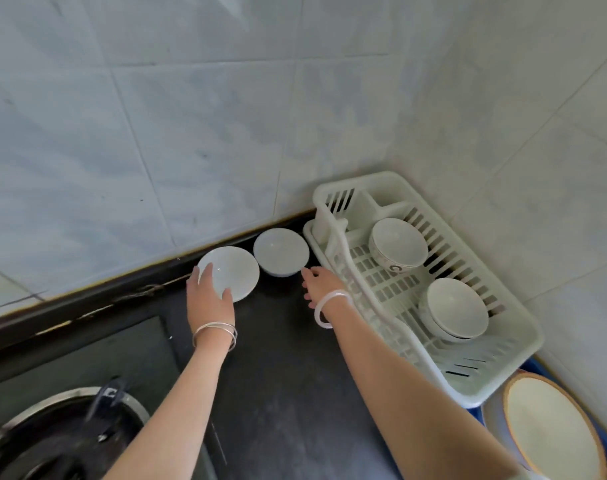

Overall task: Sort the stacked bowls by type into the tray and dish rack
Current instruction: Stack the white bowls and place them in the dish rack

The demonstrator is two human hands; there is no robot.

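Left forearm [177,403] and right forearm [406,382] are shown bare. Silver bangles [214,328], thin, about three, loosely stacked, are worn at the wrist behind the left grip [208,294]. One pale bangle [334,293], thicker, rounded, translucent milky white with a faint pink tint, is worn at the wrist behind the right grip [317,284].

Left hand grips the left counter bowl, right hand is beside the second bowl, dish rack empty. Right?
Not quite: the dish rack is not empty. The head view shows a patterned bowl at its far end and a white bowl nearer. The left hand does grip the left counter bowl, with the right hand beside the second bowl.
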